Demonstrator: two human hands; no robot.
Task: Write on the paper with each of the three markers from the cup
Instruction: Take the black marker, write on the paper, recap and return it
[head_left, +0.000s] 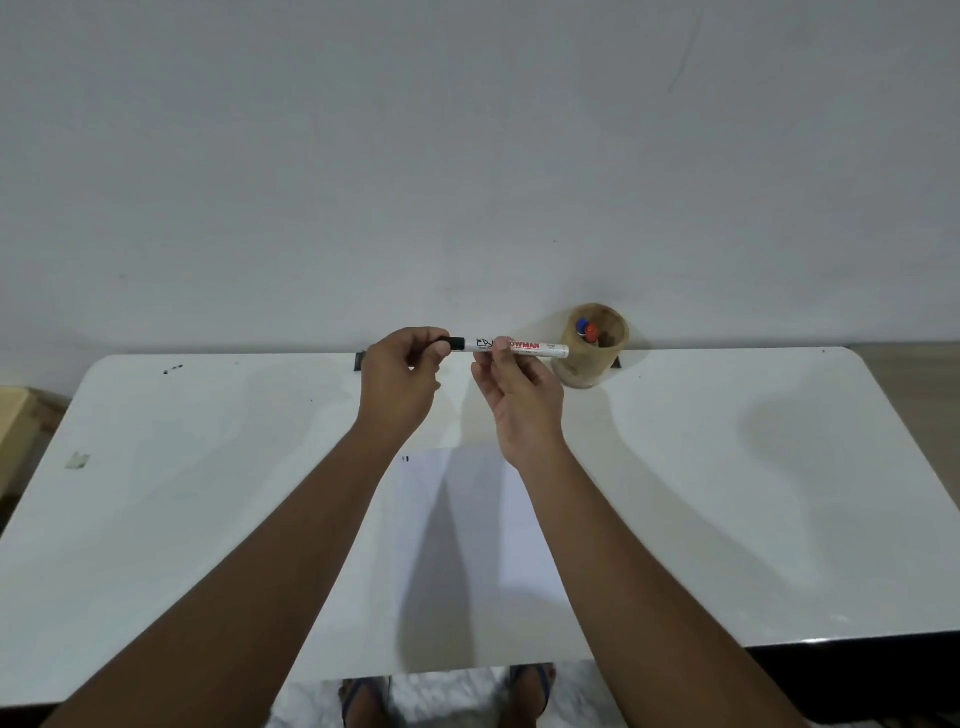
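Both hands grip one marker (511, 346) — left hand (400, 382) on its black cap (453, 342), right hand (519, 400) on the body — ready to pull it open above the paper (467, 545).

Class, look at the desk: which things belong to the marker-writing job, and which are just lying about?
Belonging to the job:
black-capped marker, held by the left hand and right hand
wooden cup
blue-capped marker and red-capped marker in the cup
paper

Just lying about:
tape scrap on the table
dark specks
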